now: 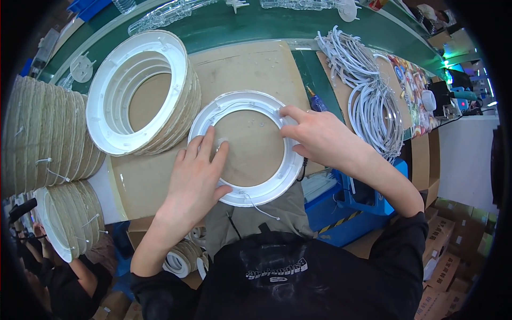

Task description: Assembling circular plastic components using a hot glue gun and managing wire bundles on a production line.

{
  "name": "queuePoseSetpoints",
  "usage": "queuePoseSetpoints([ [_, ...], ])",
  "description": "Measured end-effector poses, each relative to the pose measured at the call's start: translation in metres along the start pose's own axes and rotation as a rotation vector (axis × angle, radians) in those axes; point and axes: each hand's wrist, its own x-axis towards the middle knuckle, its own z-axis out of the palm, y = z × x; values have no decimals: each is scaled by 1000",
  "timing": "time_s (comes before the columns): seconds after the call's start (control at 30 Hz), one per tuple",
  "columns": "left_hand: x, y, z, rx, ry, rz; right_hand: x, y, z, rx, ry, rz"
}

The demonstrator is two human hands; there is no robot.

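Observation:
A white plastic ring lies on the cardboard-covered bench in front of me. Thin white wire runs inside its channel, and a white lead hangs off the near rim toward my lap. My left hand rests across the ring's left side, fingers stretched and spread, the fingertips over the inner edge. On the right side, my right hand has its bent fingers hooked over the rim, with the thumb lower down along it. Left of this ring stands a stack of similar white rings with rope-like beige sides.
More beige stacks crowd the left edge. Bundled white cables lie on the right, near a dark blue-handled tool. Clear plastic parts line the green bench top at the back. Another person sits at lower left.

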Motion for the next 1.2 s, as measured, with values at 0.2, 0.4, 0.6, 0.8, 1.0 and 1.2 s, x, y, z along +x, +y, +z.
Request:
queuePoseSetpoints([
  [0.2,0,-1,-2,-41,-17,-10,3,-7,-2,67,90,-49],
  [0.4,-1,0,-2,-31,-30,-29,17,-13,3,87,34,-42],
  [0.6,2,5,-1,16,-43,-46,17,-18,7,68,-19,-22],
  [0.8,3,4,-1,7,-39,-47,18,-19,9,56,-2,-3],
  [1.0,6,4,-2,12,-40,-52,19,-22,9,35,-22,-2],
  [1.2,9,8,-3,34,-68,-73,12,-25,12,55,67,-11],
])
